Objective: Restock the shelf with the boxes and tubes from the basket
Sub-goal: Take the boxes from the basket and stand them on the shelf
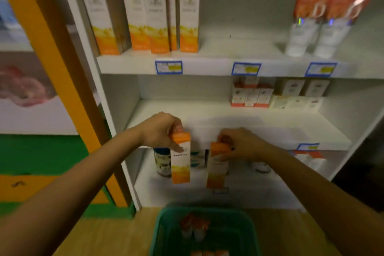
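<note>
My left hand (160,131) pinches the top of a tall orange-and-white box (180,158), held upright in front of the shelves. My right hand (239,143) grips the top of a second orange-and-white box (217,167), slightly tilted, just right of the first. Both boxes hang above the green basket (247,228) on the floor, which holds orange-capped tubes (194,227) and more items at its near edge. Several matching boxes (145,19) stand on the upper shelf (207,66) at the left. Two orange-and-white tubes (318,25) stand at that shelf's right.
The middle shelf (187,114) carries small boxes (251,94) at the back right. The lowest shelf holds a dark jar (162,162) and other blurred items. An orange post (54,48) borders the unit's left side. Wooden floor surrounds the basket.
</note>
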The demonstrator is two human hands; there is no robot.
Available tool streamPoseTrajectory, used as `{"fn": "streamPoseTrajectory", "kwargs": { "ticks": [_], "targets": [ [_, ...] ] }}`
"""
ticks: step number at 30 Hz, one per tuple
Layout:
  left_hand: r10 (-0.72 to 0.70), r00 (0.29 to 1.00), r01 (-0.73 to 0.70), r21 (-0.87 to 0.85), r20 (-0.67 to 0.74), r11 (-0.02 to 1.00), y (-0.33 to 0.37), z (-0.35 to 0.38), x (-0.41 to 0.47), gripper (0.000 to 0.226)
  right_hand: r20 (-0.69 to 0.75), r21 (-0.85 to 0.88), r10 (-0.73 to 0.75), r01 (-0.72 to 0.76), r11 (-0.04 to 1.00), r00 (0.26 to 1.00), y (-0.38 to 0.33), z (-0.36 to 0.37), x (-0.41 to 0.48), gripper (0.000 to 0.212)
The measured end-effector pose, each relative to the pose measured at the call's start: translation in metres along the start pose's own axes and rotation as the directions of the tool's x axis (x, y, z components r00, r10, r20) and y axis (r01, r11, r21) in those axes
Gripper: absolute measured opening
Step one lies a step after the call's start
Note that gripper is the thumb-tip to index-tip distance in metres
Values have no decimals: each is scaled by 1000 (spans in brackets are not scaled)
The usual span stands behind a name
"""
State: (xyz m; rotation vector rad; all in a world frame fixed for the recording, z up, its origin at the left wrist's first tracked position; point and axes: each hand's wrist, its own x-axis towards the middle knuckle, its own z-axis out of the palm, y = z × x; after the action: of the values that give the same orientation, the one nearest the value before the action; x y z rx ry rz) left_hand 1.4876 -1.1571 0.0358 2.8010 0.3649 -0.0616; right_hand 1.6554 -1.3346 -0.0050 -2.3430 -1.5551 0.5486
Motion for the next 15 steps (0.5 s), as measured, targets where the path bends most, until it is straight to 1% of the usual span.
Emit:
{"fn": "streamPoseTrajectory", "kwargs": {
  "ticks": [5, 7, 11, 15],
  "targets": [
    [45, 981, -42, 21, -189, 999, 18, -89, -9, 40, -134, -32, -69, 65, 997, 989, -41, -89, -18, 40],
    [60, 968, -54, 30, -244, 998, 28, -122, -12, 40, -186, -57, -82, 72, 996, 979, -55, -120, -25, 37],
    [90, 955, -98, -15, -283, 995, 51, -176, -14, 34, -305, -76, -120, 101, 992, 945, -76, -177, -32, 38],
    [104, 931, -106, 14, -350, 994, 70, -211, -2, 34, -356, -6, -90, 94, 996, 930, -90, -223, -34, 41]
  ]
}}
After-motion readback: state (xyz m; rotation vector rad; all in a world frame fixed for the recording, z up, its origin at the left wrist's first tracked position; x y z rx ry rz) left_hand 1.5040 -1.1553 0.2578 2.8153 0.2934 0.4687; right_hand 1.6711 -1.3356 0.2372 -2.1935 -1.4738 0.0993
